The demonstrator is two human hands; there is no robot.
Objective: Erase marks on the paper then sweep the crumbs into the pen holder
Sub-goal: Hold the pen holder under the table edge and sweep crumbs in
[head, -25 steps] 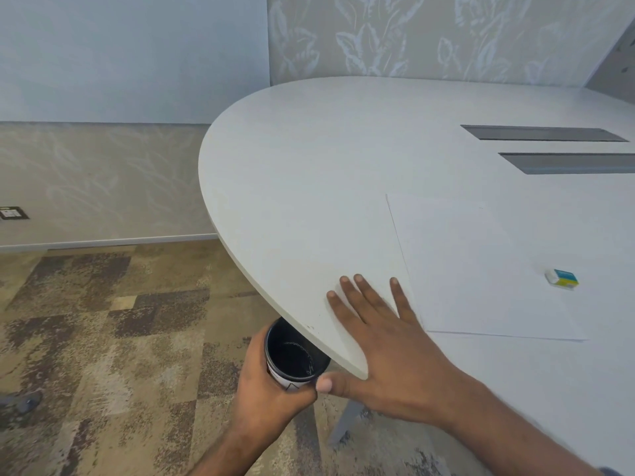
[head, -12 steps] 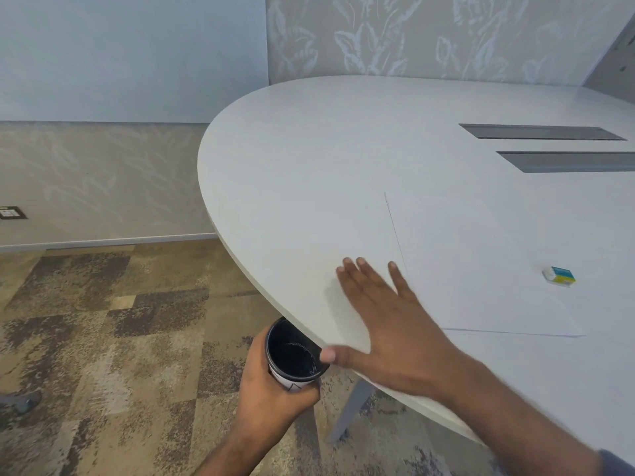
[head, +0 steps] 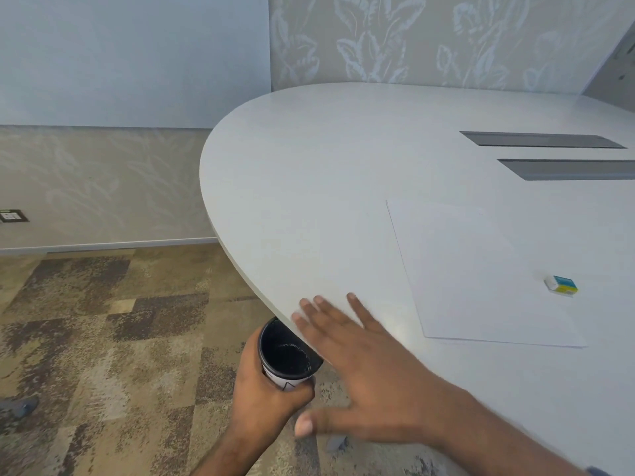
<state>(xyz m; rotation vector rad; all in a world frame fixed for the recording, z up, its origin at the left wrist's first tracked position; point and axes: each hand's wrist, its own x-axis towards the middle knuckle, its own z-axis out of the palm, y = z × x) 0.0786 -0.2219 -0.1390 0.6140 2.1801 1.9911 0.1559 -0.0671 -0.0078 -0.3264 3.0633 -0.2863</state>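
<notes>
My left hand (head: 263, 396) grips a dark mesh pen holder (head: 287, 353) just below the rounded table edge, its mouth facing up. My right hand (head: 364, 372) lies flat and open on the white table (head: 309, 187), fingers spread at the very edge directly above the holder, thumb hanging past the rim. A white sheet of paper (head: 481, 269) lies flat to the right of that hand. A small eraser (head: 561, 285) with a blue and yellow sleeve rests on the paper's right part. I cannot make out any crumbs.
Two dark cable slots (head: 539, 139) are set into the table's far right. Patterned carpet (head: 103, 338) lies below the table edge, with a wall socket (head: 13, 216) at the far left. A table leg (head: 338, 443) shows under the edge.
My right hand has slid left and toward me across the table to its edge, above the pen holder. The left hand keeps the holder under the rim.
</notes>
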